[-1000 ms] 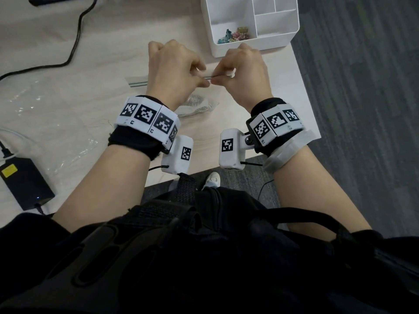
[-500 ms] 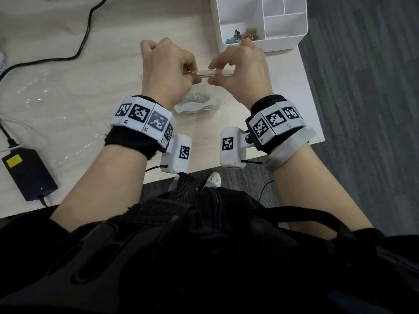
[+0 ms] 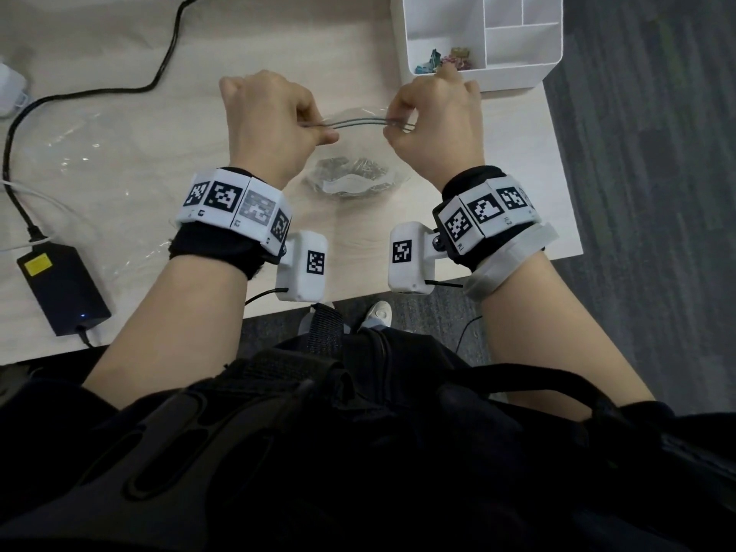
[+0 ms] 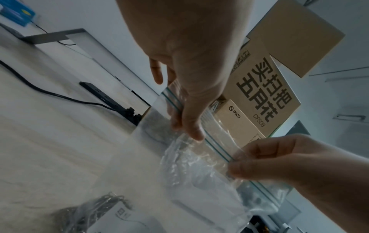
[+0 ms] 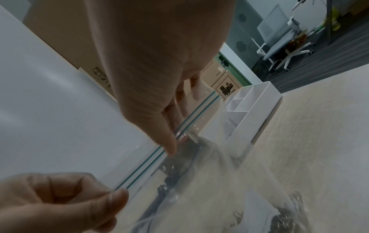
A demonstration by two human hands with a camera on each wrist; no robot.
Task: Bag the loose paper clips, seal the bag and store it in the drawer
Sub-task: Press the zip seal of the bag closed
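A: Where is the bag (image 3: 355,153) sitting relative to the hands?

B: It is hanging between them, its zip strip (image 3: 360,122) stretching from the left hand (image 3: 271,125) at 9 o'clock to the right hand (image 3: 436,125) at 3 o'clock. The paper clips (image 3: 350,175) are pooling in its bottom, at 6 o'clock from the strip, low over the surface (image 3: 159,145).

A: And what are the hands doing?

B: Both are curling closed. The left is pinching its end of the strip between thumb and fingers; the right is pinching the other end the same way.

A: Anything nearby?

B: A white organiser (image 3: 478,37) is standing at 1 o'clock from the right hand, holding some coloured clips (image 3: 444,61). A black power adapter (image 3: 63,288) is lying at 8 o'clock from the left hand.
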